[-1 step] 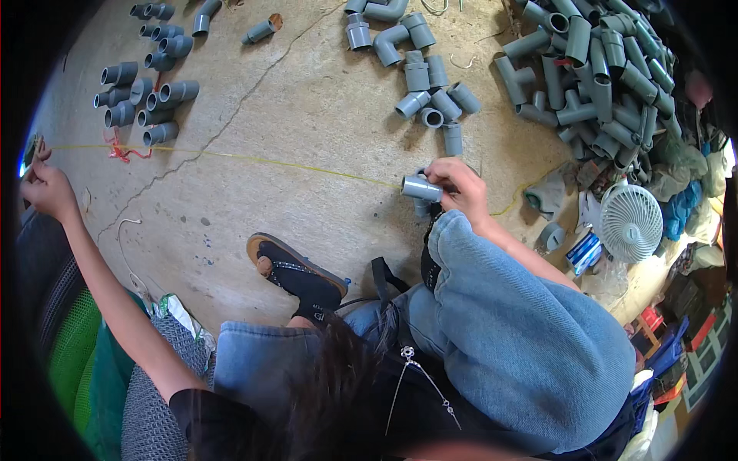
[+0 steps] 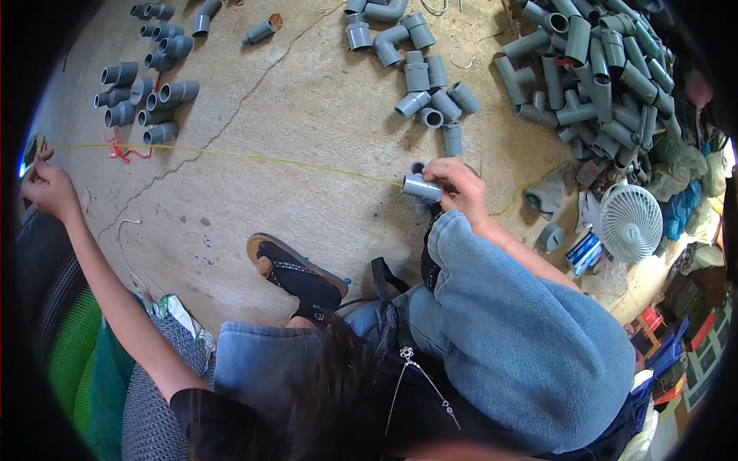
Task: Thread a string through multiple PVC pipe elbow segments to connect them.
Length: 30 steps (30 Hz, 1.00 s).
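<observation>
My right hand (image 2: 461, 187) is closed round a short grey pipe fitting (image 2: 421, 189) in front of my raised knee. Partly behind that piece shows another grey part with a dark open end (image 2: 417, 167); whether the two are joined I cannot tell. A thin yellow string (image 2: 284, 163) stretches taut from the held fitting across to my left hand (image 2: 52, 188), far out at the left edge. There my fingertips are pinched together on the string, and the rim of the picture darkens what else is near them.
Grey fittings lie in groups at the upper left (image 2: 157, 107) and top middle (image 2: 430, 84), with a big heap (image 2: 600, 77) at the upper right. A white fan (image 2: 630, 223) stands at right. My sandalled foot (image 2: 300, 276) is below the string; rolled mesh (image 2: 154, 384) lies lower left.
The fitting in my right hand has tilted slightly, and more of the dark open end behind it shows. My left hand has barely moved.
</observation>
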Available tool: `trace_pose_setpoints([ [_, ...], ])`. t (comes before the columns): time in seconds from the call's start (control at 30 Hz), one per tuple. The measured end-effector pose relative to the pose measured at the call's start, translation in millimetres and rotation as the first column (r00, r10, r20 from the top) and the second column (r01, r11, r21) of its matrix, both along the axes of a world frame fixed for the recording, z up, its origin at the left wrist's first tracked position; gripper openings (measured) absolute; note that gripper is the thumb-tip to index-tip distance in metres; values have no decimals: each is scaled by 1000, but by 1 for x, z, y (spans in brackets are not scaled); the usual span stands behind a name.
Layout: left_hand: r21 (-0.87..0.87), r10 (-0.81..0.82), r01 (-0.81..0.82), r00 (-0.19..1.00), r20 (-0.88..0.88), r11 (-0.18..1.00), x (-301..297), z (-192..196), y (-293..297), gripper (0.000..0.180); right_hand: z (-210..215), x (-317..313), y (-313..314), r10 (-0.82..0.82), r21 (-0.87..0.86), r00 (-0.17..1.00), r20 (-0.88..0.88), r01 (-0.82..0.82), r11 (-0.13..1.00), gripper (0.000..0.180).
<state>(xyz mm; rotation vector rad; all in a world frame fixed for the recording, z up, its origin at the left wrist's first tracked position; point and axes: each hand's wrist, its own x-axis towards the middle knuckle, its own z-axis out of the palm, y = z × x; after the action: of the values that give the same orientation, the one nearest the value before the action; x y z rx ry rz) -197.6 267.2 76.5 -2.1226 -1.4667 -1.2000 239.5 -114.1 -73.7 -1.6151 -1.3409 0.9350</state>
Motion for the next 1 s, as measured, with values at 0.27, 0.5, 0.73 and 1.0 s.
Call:
trace_pose_setpoints([
  [0.27, -104, -181, 180, 983, -4, 978, 19, -31, -8, 13, 7, 0, -6, 195, -91, 920, 339, -174, 981, 31],
  [0.5, -274, -186, 124, 959, -213, 954, 79, -34, -39, 11, 4, -12, 5, 96, -375, 993, -62, -112, 920, 18],
  [0.73, -571, -380, 786, 617, 690, 238, 226, -39, -173, 5, 61, 5, 56, 52, -25, 999, 0, -52, 998, 28],
  [1.0, -584, -76, 791, 603, 794, 182, 279, -64, -241, 6, 93, -5, 56, -109, -283, 682, -723, -148, 948, 14],
])
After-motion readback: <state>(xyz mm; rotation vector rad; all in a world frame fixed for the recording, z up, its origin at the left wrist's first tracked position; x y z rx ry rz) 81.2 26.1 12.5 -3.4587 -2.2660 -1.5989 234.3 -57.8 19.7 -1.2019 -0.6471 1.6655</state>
